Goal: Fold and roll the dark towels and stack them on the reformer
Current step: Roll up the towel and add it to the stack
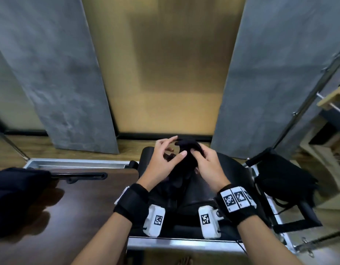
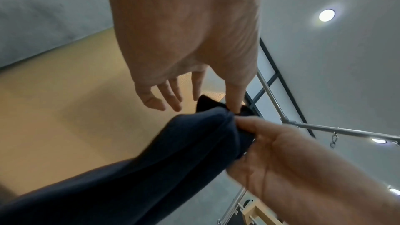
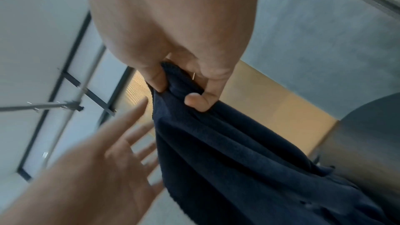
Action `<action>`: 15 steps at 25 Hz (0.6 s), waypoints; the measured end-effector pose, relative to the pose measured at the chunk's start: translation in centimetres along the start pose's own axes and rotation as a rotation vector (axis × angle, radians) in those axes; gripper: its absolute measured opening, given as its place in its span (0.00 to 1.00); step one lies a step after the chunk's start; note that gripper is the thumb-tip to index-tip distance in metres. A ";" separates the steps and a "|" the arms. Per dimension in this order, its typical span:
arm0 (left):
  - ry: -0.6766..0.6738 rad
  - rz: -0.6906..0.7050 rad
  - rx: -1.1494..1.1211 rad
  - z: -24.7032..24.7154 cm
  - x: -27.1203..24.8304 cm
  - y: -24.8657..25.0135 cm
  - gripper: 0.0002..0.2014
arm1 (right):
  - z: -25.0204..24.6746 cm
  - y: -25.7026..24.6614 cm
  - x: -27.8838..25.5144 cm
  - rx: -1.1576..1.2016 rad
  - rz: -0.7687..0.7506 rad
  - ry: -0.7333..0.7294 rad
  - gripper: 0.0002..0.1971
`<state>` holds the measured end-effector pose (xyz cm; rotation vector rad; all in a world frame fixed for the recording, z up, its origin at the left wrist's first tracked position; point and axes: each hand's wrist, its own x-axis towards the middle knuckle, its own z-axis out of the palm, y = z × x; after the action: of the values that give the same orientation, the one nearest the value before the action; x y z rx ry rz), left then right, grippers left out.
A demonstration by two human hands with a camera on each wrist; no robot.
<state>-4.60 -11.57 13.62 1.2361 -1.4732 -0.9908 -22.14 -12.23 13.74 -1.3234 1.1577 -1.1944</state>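
I hold a dark navy towel (image 1: 184, 165) up over the black reformer carriage (image 1: 232, 169). My right hand (image 1: 201, 157) pinches a bunched top edge of the towel (image 3: 227, 143) between thumb and curled fingers (image 3: 197, 100). The rest of the cloth (image 2: 173, 151) hangs down towards me. Just to its left, my left hand (image 1: 165, 154) is raised with its fingers straight and spread. One fingertip (image 2: 236, 103) touches the towel's top edge, and nothing is gripped. In the right wrist view the left hand (image 3: 97, 160) is blurred.
More dark towels (image 1: 14, 197) lie piled at the left end of the brown wooden platform (image 1: 88, 197). Another dark bundle (image 1: 280, 176) sits on the reformer's right side. Metal frame bars (image 1: 308, 96) rise at the right. Grey panels and a tan wall stand ahead.
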 end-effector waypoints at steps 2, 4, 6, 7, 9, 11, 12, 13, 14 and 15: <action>-0.030 -0.021 -0.037 -0.1 -4.0 1.2 0.21 | -0.1 -2.3 -3.2 0.035 -0.049 -0.015 0.12; -0.030 0.013 -0.132 -0.6 -7.5 2.4 0.11 | 0.2 -4.1 -6.5 0.050 -0.086 -0.062 0.12; 0.036 0.092 -0.175 -1.2 -10.2 3.6 0.07 | 0.6 -5.2 -9.4 0.075 -0.090 -0.079 0.13; 0.074 0.114 -0.184 -1.7 -11.4 4.3 0.06 | 0.9 -5.7 -10.9 0.080 -0.086 -0.068 0.13; 0.113 0.153 -0.159 -2.6 -13.8 5.9 0.04 | 1.6 -6.3 -13.7 0.082 -0.083 -0.050 0.10; 0.110 0.205 -0.065 -3.4 -16.2 7.0 0.03 | 2.8 -7.1 -16.2 0.047 -0.115 -0.072 0.09; 0.114 0.232 -0.003 -3.9 -17.3 7.3 0.04 | 3.5 -7.3 -17.1 0.010 -0.147 -0.081 0.11; 0.123 0.259 0.050 -4.5 -18.3 7.6 0.06 | 4.2 -7.5 -17.9 -0.022 -0.182 -0.084 0.11; 0.132 0.293 0.092 -5.1 -19.2 7.8 0.07 | 4.9 -7.7 -18.6 -0.044 -0.207 -0.078 0.10; 0.129 0.320 0.120 -5.6 -19.9 8.0 0.05 | 5.4 -7.7 -19.0 -0.053 -0.214 -0.073 0.08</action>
<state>0.07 9.29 19.44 1.0824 -1.5857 -0.6064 -17.72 7.53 19.82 -1.5490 1.0215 -1.2631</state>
